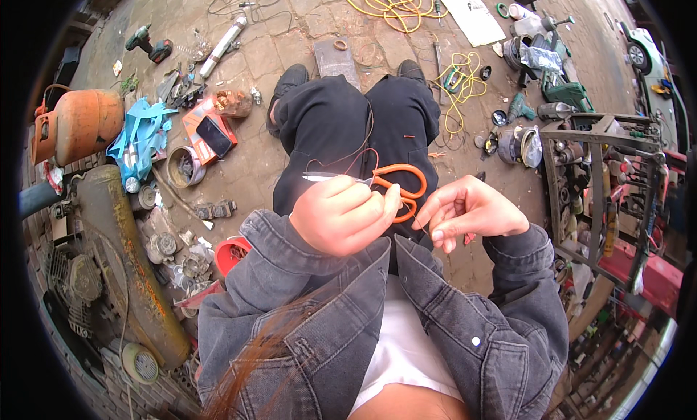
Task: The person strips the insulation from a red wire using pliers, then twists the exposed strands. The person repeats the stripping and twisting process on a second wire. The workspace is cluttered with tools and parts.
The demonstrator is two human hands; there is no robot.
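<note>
My left hand is closed in front of my lap around a pair of scissors with orange handles. Its blades point left past my knuckles, while the handle loops stick out on the right. Fine copper-coloured wire loops over the dark trousers and runs up to this hand. Just right of the handles, my right hand pinches a thin strand of wire between thumb and fingers; the strand is barely visible.
Left on the brick floor lie a phone on an orange box, a blue bag, an orange gas cylinder and a drill. A metal rack stands right, near cans and tools. Yellow cord lies ahead.
</note>
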